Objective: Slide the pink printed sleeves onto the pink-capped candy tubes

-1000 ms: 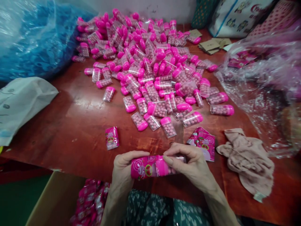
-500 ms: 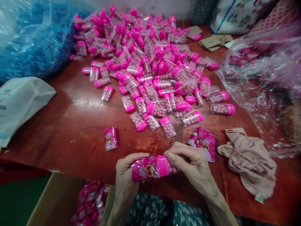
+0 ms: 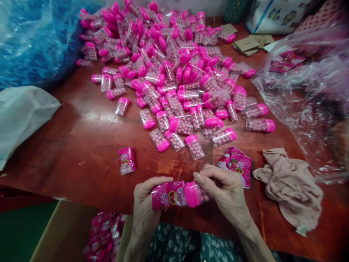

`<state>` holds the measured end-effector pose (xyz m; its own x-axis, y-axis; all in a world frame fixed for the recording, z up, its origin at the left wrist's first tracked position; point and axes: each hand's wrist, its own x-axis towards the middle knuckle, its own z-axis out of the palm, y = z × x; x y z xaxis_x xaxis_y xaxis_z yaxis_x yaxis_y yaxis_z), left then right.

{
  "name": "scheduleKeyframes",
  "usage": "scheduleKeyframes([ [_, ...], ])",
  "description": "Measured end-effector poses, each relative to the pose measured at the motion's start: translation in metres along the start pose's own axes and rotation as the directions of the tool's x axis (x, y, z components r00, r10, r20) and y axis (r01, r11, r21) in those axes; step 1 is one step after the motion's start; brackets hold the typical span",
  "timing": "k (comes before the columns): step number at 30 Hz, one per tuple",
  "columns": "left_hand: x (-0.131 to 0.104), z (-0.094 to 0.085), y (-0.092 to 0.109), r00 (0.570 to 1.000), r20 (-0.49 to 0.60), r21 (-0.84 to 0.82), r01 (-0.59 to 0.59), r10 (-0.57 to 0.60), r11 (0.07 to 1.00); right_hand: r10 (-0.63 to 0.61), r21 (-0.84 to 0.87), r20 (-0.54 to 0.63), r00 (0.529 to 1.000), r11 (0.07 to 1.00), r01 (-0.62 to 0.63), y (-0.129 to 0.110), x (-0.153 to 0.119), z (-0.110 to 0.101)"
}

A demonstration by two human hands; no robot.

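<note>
At bottom centre, the left hand grasped a magenta printed plastic sleeve, while the right hand pinched a clear container with pink cap and balls, its cap at the sleeve's right end. Pink-capped containers lay heaped at upper centre.

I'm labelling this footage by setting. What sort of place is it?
Probably a small packing workshop: heaped pink-capped clear candy containers, a cardboard box and a big clear bag of blue pieces.
</note>
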<state>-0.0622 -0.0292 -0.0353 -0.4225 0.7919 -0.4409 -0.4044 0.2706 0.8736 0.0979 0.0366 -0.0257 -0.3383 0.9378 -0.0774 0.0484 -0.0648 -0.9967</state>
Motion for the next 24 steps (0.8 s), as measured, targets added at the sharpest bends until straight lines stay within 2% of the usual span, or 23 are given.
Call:
scheduleKeyframes([
  [5, -0.002, 0.0, 0.005, 1.0, 0.011, 0.099, 0.003, -0.004, 0.995, 0.034, 0.003, 0.066, 0.997, 0.999, -0.034, 0.003, -0.001, -0.001],
  [9, 0.002, -0.006, 0.01, 0.991, 0.134, 0.211, -0.021, -0.008, 0.977, -0.019, -0.042, 0.114, 0.993, 0.999, 0.024, 0.002, -0.001, 0.0],
  [14, 0.009, -0.013, 0.009, 0.98, 0.178, 0.252, 0.042, -0.089, 0.967, -0.119, -0.137, 0.032, 0.992, 0.983, 0.122, 0.001, -0.001, 0.004],
  [17, 0.012, -0.014, 0.008, 0.979, 0.166, 0.246, 0.073, -0.117, 0.966, -0.124, -0.14, -0.019, 0.992, 0.983, 0.121, 0.002, -0.002, 0.007],
  [20, 0.015, -0.014, 0.011, 0.971, 0.165, 0.274, 0.122, -0.171, 0.954, -0.016, -0.056, 0.014, 1.0, 0.998, 0.017, 0.007, -0.003, 0.008],
  [22, 0.018, -0.015, 0.014, 0.967, 0.155, 0.263, 0.155, -0.2, 0.952, 0.109, 0.028, 0.115, 0.987, 0.993, -0.113, 0.01, -0.004, 0.008],
  [24, 0.02, -0.015, 0.018, 0.97, 0.133, 0.234, 0.166, -0.201, 0.958, 0.204, 0.071, 0.22, 0.954, 0.972, -0.224, 0.011, -0.005, 0.008],
])
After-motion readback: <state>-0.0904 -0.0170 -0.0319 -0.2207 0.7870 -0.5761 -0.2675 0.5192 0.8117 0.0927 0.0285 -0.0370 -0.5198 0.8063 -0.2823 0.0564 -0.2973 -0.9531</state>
